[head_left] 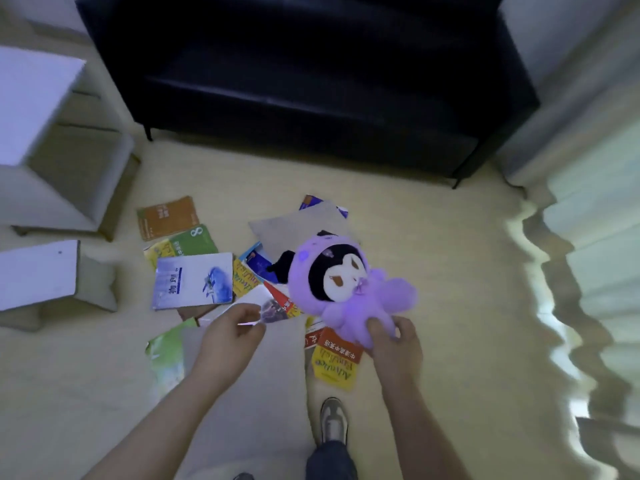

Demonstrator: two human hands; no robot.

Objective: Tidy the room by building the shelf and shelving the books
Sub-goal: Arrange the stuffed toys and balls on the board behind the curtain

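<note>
Several books lie scattered on the pale floor, among them a blue-and-white one (194, 280), an orange one (168, 217), a green one (199, 240) and a yellow-and-red one (337, 362). My right hand (393, 341) grips a purple plush toy (343, 285) by its lower body, holding it above the books. My left hand (233, 329) hovers over the pile with loosely curled fingers and holds nothing. White shelf parts stand at the left: a large open box (52, 140) and a smaller panel piece (38, 275).
A black sofa (304, 81) fills the back of the room. Pale curtains (595, 237) hang along the right side. A grey board (298, 226) lies among the books. My shoe (333, 420) stands on the floor near the bottom.
</note>
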